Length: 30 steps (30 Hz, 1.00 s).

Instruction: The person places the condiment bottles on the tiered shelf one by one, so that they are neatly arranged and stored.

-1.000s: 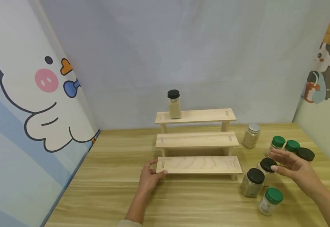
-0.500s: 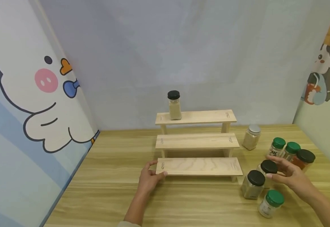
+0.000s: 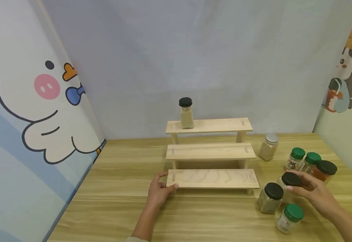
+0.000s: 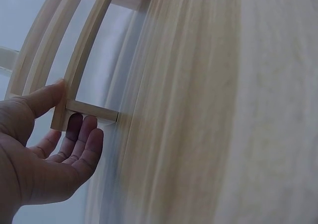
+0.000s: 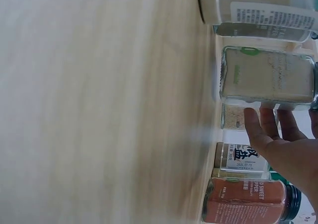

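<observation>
My left hand (image 3: 159, 191) holds the left end of the lowest step of a three-step wooden shelf (image 3: 210, 178). Its thumb lies on the board in the left wrist view, with the fingers curled under the end. On the right, my right hand (image 3: 313, 193) grips a square glass spice jar (image 3: 291, 179) with a black lid, thumb in front and fingers behind. Pale powder fills this jar in the right wrist view, where fingertips (image 5: 251, 115) meet its side. A second black-lidded jar (image 3: 271, 198) stands just left of it.
One black-lidded jar (image 3: 186, 114) stands on the top step. A silver-lidded jar (image 3: 268, 148) is right of the shelf. Two green-lidded jars (image 3: 294, 160) and a red-brown one (image 3: 324, 170) stand behind the right hand. Another green-lidded jar (image 3: 289, 218) sits nearest the front.
My right hand has come down onto the black-lidded jar and closed round it; the jar has shifted slightly to the right. The left hand keeps its hold on the shelf.
</observation>
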{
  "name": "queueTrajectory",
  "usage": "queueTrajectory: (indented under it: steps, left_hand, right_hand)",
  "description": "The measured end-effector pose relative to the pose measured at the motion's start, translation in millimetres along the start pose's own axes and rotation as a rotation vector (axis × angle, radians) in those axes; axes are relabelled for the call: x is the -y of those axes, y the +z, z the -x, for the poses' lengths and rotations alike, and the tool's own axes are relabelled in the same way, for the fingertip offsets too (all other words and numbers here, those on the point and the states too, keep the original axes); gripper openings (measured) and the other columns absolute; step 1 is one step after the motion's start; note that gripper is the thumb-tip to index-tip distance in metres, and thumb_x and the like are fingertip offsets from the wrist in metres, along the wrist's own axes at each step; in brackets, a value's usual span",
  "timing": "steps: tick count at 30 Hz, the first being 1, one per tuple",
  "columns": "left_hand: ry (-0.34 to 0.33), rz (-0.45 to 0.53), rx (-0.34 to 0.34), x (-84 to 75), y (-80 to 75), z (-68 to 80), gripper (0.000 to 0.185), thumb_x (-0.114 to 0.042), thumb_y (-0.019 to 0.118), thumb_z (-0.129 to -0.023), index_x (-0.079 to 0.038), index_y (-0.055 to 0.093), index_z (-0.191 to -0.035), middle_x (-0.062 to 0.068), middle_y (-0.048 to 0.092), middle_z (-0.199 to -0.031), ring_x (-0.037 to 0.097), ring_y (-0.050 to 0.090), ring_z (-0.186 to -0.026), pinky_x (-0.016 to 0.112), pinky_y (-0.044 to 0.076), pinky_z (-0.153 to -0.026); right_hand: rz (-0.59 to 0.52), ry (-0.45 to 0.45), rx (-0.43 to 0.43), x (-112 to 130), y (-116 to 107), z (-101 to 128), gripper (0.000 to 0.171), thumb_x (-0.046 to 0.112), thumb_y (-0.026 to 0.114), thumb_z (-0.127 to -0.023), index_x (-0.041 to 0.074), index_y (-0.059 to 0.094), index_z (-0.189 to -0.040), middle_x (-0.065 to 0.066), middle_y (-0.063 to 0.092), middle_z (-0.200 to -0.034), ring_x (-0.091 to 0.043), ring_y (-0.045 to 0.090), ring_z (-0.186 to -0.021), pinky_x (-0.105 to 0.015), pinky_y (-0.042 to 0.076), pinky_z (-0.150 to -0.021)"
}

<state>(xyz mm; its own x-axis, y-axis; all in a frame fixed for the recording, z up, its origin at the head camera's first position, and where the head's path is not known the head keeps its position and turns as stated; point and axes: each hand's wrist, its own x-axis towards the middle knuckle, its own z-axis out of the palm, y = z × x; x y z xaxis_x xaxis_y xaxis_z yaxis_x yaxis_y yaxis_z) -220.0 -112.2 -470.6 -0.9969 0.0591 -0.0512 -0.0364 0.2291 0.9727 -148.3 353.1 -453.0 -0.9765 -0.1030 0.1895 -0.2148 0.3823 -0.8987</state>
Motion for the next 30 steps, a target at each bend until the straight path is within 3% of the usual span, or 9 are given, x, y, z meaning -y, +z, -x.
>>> queueTrajectory:
  steps: [6,10,13,17,20,23,27,30]
  left_hand:
    - [0.022,0.064,0.038,-1.5,-1.2,3.1,0.066,-0.009,0.073,-0.081,0.004,0.035,-0.134,0.015,0.06,-0.084,0.033,0.062,-0.075,0.043,0.051,-0.071]
    - [0.017,0.062,0.041,-17.6,-2.1,10.4,0.063,-0.005,0.07,-0.082,0.007,0.035,-0.133,0.016,0.059,-0.083,0.037,0.061,-0.076,0.046,0.05,-0.072]
    - [0.014,0.048,0.031,-14.9,-1.3,8.5,0.063,-0.006,0.071,-0.082,0.006,0.036,-0.132,0.016,0.06,-0.082,0.034,0.061,-0.074,0.044,0.051,-0.071]
    - [0.016,0.043,0.018,1.5,0.9,0.1,0.066,-0.011,0.074,-0.08,0.003,0.038,-0.133,0.014,0.061,-0.082,0.028,0.062,-0.071,0.04,0.051,-0.068]
    - [0.013,0.037,0.016,1.2,1.2,-0.6,0.066,-0.012,0.075,-0.08,0.003,0.038,-0.133,0.014,0.062,-0.083,0.028,0.062,-0.071,0.04,0.051,-0.068]
    - [0.016,0.032,0.02,0.8,0.8,-1.1,0.066,-0.013,0.074,-0.08,0.002,0.038,-0.133,0.014,0.061,-0.083,0.028,0.061,-0.071,0.04,0.051,-0.068]
    - [0.02,0.029,0.026,-0.1,0.2,-0.7,0.065,-0.013,0.074,-0.08,0.002,0.038,-0.132,0.013,0.061,-0.082,0.028,0.06,-0.07,0.04,0.05,-0.068]
    - [0.015,0.028,0.031,-1.1,-0.1,0.1,0.065,-0.013,0.074,-0.08,0.002,0.038,-0.133,0.013,0.061,-0.082,0.028,0.06,-0.07,0.04,0.05,-0.068]
  right_hand:
    - [0.004,0.001,-0.011,8,-4,2,0.046,0.001,0.055,-0.093,0.01,0.044,-0.136,0.02,0.055,-0.115,-0.001,0.056,-0.097,-0.023,0.049,-0.073]
    - [0.0,-0.04,-0.02,17,-8,-3,0.047,-0.002,0.054,-0.092,0.008,0.044,-0.137,0.02,0.054,-0.117,-0.002,0.057,-0.097,-0.023,0.049,-0.073]
    - [0.052,-0.039,-0.029,25,-12,-9,0.048,0.002,0.055,-0.093,0.01,0.043,-0.138,0.02,0.052,-0.119,0.0,0.056,-0.097,-0.023,0.049,-0.073]
    - [0.104,-0.023,-0.054,36,-16,-17,0.048,0.006,0.057,-0.093,0.016,0.044,-0.138,0.021,0.052,-0.114,0.001,0.055,-0.087,-0.024,0.046,-0.058]
    - [0.056,-0.043,-0.054,45,-19,-24,0.047,0.003,0.056,-0.093,0.018,0.046,-0.136,0.018,0.057,-0.108,-0.006,0.054,-0.071,-0.03,0.041,-0.045]
    - [0.045,-0.076,-0.056,55,-21,-33,0.046,0.001,0.056,-0.092,0.017,0.048,-0.134,0.016,0.059,-0.107,-0.006,0.056,-0.072,-0.027,0.045,-0.049]
    - [0.068,-0.11,-0.066,68,-21,-47,0.041,-0.001,0.057,-0.091,0.017,0.053,-0.127,0.013,0.06,-0.104,-0.003,0.058,-0.087,-0.019,0.047,-0.067]
    - [0.049,-0.103,-0.056,78,-20,-57,0.038,0.001,0.057,-0.092,0.02,0.054,-0.124,0.012,0.059,-0.104,-0.004,0.058,-0.089,-0.019,0.048,-0.068]
